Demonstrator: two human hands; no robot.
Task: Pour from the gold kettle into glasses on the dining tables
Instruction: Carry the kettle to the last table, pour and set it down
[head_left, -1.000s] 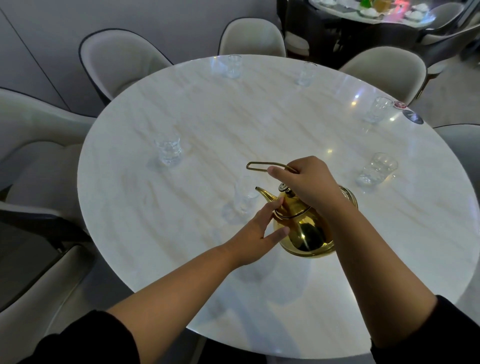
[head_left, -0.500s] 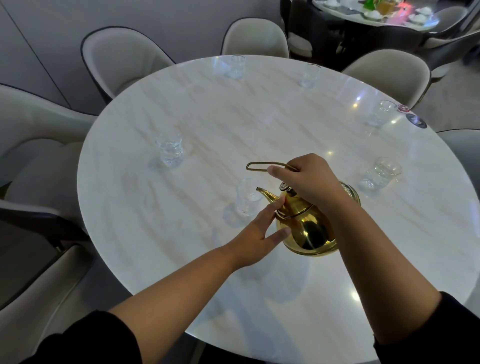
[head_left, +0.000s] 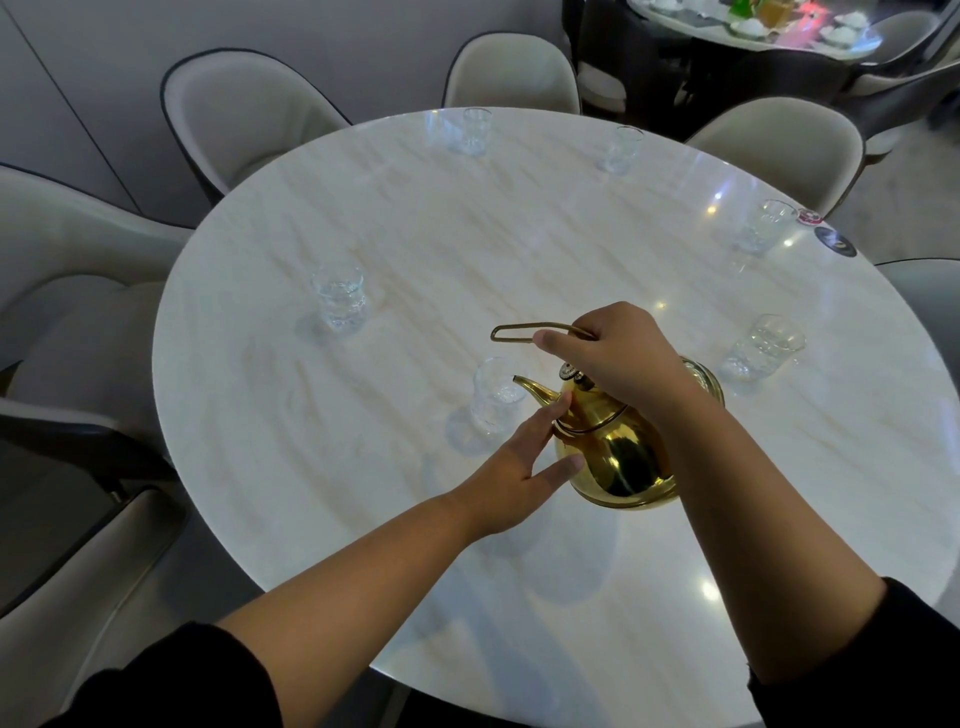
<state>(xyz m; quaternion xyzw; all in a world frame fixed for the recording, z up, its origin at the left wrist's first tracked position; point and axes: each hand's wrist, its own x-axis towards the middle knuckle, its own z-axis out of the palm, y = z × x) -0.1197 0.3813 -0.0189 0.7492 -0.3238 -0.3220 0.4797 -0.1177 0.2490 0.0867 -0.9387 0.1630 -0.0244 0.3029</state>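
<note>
Currently: gold kettle, tilted just right of the nearest glass, spout tip over its rim; right hand clamped round the wire handle, left hand straight-fingered against the kettle's body, gripping nothing; recommended: tilt slowly, spout centred above that glass.

Honestly, nothing here is actually readable. The closest thing is a pair of little round stickers at the far right edge of the tabletop. There's a small red-and-white sticker and, just beside it, a bigger dark sticker with a pale squiggle in the middle. Both are way too small and blurry to get any letters, numbers or a brand out of them.
</note>
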